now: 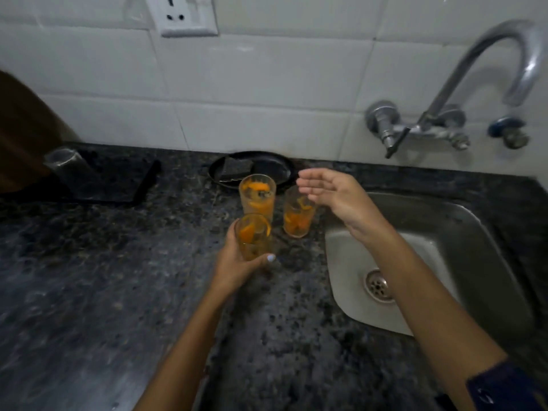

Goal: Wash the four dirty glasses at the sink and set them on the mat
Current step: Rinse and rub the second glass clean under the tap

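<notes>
Three dirty glasses smeared with orange residue stand on the dark granite counter left of the sink [462, 232]. My left hand [237, 266] grips the nearest glass [252, 236] around its lower part. A taller glass [257, 194] stands just behind it. A third glass [297, 216] stands to the right, close to the sink's edge. Above that third glass my right hand [332, 192] hovers with fingers spread, holding nothing. A clear glass [63, 162] rests tilted on the black mat [118, 182] at the back left.
A black plate [272, 167] holding a dark sponge [234, 170] lies against the tiled wall behind the glasses. The steel tap [486, 69] arches over the sink, with valves on the wall. A brown object [20, 129] stands at the far left.
</notes>
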